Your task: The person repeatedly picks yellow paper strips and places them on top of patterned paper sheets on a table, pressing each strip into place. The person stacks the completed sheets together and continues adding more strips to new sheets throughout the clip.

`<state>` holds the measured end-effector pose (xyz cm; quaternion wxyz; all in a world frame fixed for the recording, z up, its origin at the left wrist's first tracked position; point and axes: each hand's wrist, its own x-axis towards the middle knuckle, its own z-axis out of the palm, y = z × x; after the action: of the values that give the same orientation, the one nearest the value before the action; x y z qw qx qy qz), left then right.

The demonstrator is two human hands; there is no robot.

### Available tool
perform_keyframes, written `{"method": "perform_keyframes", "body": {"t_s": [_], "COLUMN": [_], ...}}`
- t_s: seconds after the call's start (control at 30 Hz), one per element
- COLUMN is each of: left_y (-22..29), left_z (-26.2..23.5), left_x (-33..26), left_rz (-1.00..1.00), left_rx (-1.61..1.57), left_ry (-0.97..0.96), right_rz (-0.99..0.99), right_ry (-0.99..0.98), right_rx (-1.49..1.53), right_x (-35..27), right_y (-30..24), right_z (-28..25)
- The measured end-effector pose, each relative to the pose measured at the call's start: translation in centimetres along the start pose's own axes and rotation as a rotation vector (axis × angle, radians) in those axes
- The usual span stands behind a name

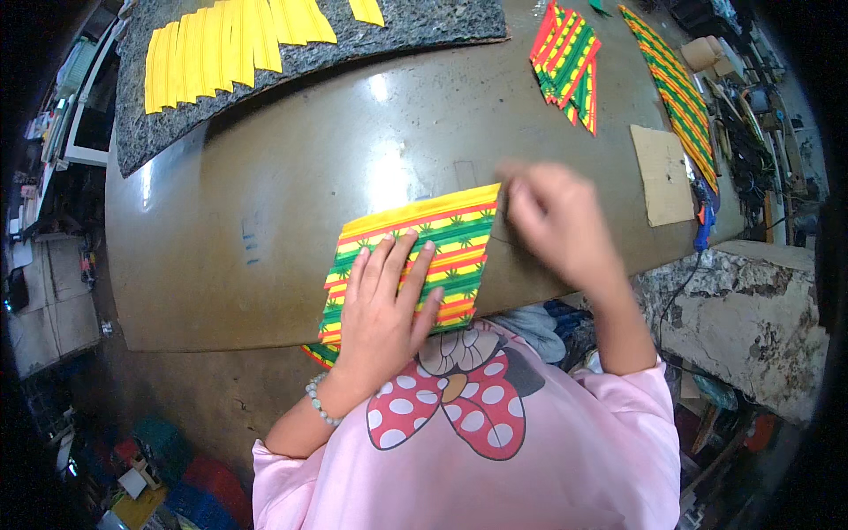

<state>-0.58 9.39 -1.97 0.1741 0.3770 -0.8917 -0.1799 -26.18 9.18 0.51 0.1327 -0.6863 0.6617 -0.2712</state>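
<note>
A striped cloth piece (450, 256) in green, yellow and red with dark leaf shapes lies at the table's near edge. Along its far side runs a plain yellow strip (424, 209). My left hand (386, 291) rests flat on the cloth, fingers spread. Just off the cloth's far right corner is my right hand (556, 216), its fingers curled in and blurred by motion. Whatever may be between those fingers is hidden. Part of the cloth's near edge hangs below the table edge, by my left wrist.
Several yellow strips (234, 44) lie on a dark grey slab (353, 57) at the far left of the table (291, 177). Far right are more striped pieces (565, 62), a long striped strip (671, 84), a cardboard piece (662, 175) and a blue corded tool (704, 228).
</note>
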Motion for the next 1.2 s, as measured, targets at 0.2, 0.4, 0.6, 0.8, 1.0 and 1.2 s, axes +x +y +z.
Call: {"method": "perform_keyframes", "body": {"t_s": [0.2, 0.4, 0.6, 0.8, 1.0, 1.2], "left_y": [-4.4, -6.8, -2.9, -3.4, -5.1, -6.7], "left_z": [-1.3, -6.1, -2.7, -1.0, -0.7, -0.6], "left_x": [-0.7, 0.2, -0.8, 0.8, 3.8, 7.7], "left_rz": [0.171, 0.148, -0.057, 0.070, 0.248, 0.393], "left_rx": [0.036, 0.033, 0.010, -0.107, -0.134, -0.144], "left_ry": [-0.101, -0.263, -0.121, -0.070, -0.147, -0.201], "right_rz": [0.281, 0.251, 0.373, 0.384, 0.324, 0.149], "right_ry": [0.344, 0.397, 0.037, 0.053, 0.133, 0.141], "right_rx": [-0.108, -0.225, -0.141, 0.041, 0.092, -0.246], "right_x": [9.5, 16.4, 17.8, 17.9, 17.8, 13.5], "right_y": [14.3, 22.7, 23.6, 23.9, 22.8, 16.2], "right_z": [-3.7, -6.3, -8.2, -9.1, -8.6, -4.2]}}
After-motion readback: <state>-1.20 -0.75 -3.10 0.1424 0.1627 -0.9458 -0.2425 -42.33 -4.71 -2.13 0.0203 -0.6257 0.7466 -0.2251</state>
